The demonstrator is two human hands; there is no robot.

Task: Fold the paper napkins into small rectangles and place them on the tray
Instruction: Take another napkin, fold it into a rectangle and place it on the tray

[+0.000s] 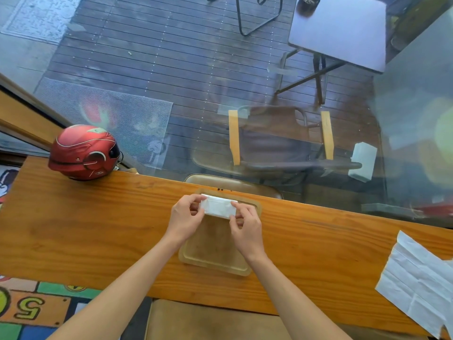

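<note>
Over the far end of the tray [215, 265], I see both hands pinch a folded napkin [219, 207]. My left hand [184, 219] fingers close on its left end, my right hand [246, 228] fingers on its right. More flat napkins [416, 283] lie well apart on the table [85, 229].

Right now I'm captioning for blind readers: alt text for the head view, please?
Two hands, left and right, hold a folded napkin over a tray on a wooden counter. Unfolded napkins lie far right, a red helmet far left.
</note>
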